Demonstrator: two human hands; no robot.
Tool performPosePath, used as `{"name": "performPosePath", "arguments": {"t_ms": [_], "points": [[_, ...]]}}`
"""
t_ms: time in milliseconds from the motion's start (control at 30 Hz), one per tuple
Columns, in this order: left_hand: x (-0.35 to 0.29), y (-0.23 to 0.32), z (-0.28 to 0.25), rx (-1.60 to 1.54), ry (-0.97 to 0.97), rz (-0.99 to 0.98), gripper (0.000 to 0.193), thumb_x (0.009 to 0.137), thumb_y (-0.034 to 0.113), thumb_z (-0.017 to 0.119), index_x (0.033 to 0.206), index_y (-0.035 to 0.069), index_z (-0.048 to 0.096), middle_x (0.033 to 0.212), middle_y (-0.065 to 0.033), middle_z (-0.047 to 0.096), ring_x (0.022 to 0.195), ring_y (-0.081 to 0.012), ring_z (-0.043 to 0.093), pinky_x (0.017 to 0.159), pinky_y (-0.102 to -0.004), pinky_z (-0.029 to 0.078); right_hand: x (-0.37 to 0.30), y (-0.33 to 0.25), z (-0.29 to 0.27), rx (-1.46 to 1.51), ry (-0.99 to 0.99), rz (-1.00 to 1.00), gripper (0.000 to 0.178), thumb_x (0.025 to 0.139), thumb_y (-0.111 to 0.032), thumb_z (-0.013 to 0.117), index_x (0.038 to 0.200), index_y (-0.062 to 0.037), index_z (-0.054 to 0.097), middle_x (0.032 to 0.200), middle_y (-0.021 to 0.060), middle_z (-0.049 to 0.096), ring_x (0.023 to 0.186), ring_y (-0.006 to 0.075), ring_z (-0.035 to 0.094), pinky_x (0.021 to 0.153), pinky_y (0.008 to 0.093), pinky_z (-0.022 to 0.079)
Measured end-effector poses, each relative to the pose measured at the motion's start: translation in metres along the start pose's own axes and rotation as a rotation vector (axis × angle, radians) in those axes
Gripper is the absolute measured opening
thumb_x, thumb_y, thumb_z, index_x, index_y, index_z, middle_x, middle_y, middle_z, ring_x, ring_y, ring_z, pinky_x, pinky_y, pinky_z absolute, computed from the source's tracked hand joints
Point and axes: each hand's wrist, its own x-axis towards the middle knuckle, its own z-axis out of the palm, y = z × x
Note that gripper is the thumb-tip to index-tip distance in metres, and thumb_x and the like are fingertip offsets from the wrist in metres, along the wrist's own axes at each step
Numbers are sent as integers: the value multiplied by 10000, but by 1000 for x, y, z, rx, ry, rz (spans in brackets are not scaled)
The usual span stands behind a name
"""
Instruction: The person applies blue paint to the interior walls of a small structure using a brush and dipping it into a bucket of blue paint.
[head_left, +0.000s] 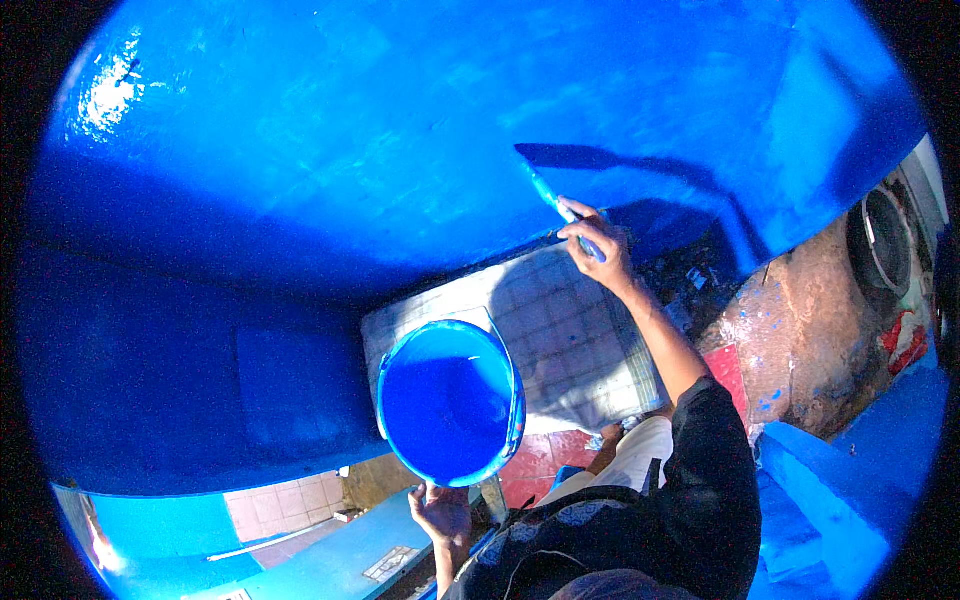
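My right hand [597,246] grips a paintbrush [541,184] by its handle. The brush's tip meets the blue wall [400,120], and its dark shadow falls beside it. My left hand [443,512] holds a bucket [388,372] of blue paint at its near lower edge, with some fingers hidden behind it. Deep blue paint [445,415] lies inside, and the bucket's rim is smeared with lighter blue. A thin wire handle [503,335] hangs along the bucket's right side.
Behind the bucket is a pale tiled surface [560,310]. Red floor tiles [545,465] show near my legs. At the right are rough, paint-spotted ground [790,340], a dark round tyre-like object [882,240] and a blue ledge [830,490]. A darker blue wall [200,370] stands at left.
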Motion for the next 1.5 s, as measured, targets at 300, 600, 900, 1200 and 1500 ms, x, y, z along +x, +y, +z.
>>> {"name": "performPosePath", "arguments": {"t_ms": [300, 600, 900, 1200, 1500], "points": [[3, 2, -7, 3, -41, -20, 533, 817, 510, 515, 1095, 66, 608, 1193, -111, 600, 1132, -314, 514, 1020, -483, 327, -3, -6, -44, -103, 213, 139, 213, 758, 81, 604, 905, -62, 663, 1125, 133, 637, 1053, 233, 605, 879, 334, 463], [-1, 6, 8, -5, -15, 4, 422, 825, 432, 540, 1026, 76, 644, 1089, -77, 653, 1048, -254, 572, 972, -418, 391, 16, -11, 13, -63, -10, 22, 184, 719, 68, 640, 857, -54, 650, 1161, 185, 617, 1023, 302, 634, 828, 350, 520], [8, -5, -24, -6, -63, 14, 593, 841, 576, 471, 1124, 66, 579, 1213, -109, 572, 1140, -313, 501, 1027, -492, 325, -5, -25, -47, -174, 255, 89, 154, 827, 46, 580, 915, -43, 668, 988, 79, 670, 898, 142, 628, 781, 283, 488], [7, -13, -20, -78, -14, 32, 578, 849, 529, 472, 1153, 42, 543, 1207, -110, 565, 1127, -309, 501, 1032, -475, 321, -14, -29, 72, 88, -159, 33, 157, 718, 60, 644, 833, -48, 648, 1140, 189, 624, 1016, 293, 640, 830, 357, 516], [4, -12, -13, -43, 20, 15, 561, 834, 515, 477, 1144, 55, 561, 1165, -111, 589, 1083, -301, 519, 1001, -456, 348, -12, 25, 84, -12, -52, -58, 161, 726, 67, 631, 839, -48, 636, 1171, 206, 599, 1033, 337, 624, 833, 379, 527]]}}
